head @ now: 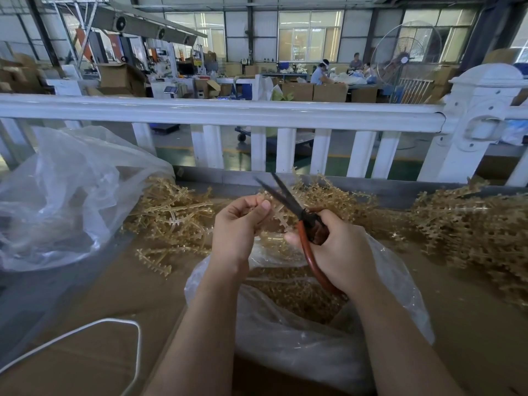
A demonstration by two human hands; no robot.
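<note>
Everything around my bag [300, 347]
Above the bag, my left hand [240, 224] holds a sprig [278, 217] left of the scissors [288, 197] in my right hand [340, 252]; a heap [171, 218] lies behind-left of it, a second heap [471, 232] right, the fence [228, 112] behind.

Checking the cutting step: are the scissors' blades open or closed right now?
Open. The scissors in the right hand show two blades spread in a V, near the plastic sprig the left hand pinches.

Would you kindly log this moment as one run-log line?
left hand: pinches gold sprig | right hand: grips scissors, blades open | clear bag beneath
</note>
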